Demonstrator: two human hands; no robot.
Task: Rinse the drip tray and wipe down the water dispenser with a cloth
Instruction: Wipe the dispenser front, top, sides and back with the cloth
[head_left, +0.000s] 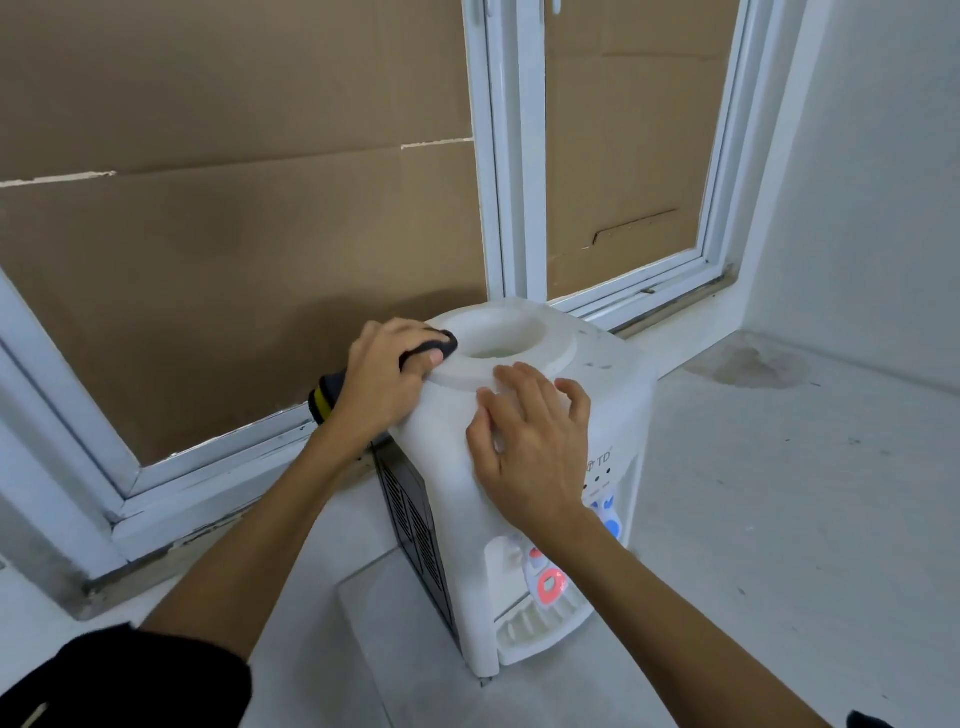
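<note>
A small white water dispenser (602, 384) stands on a grey floor or ledge below a window. My left hand (382, 376) presses a black cloth with a yellow stripe (326, 402) against the rim of the round bottle well on top. My right hand (530, 447) lies flat, fingers spread, on the dispenser's upper front. The slotted white drip tray (535, 621) sits in place at the base, under a red tap (550, 582) and a blue tap (612, 526).
White window frames (511, 156) backed with brown cardboard rise just behind the dispenser. A white wall (872, 182) closes the right side. A stain (761, 366) marks the surface at the back right. The dispenser's black vented back panel (413, 525) faces left.
</note>
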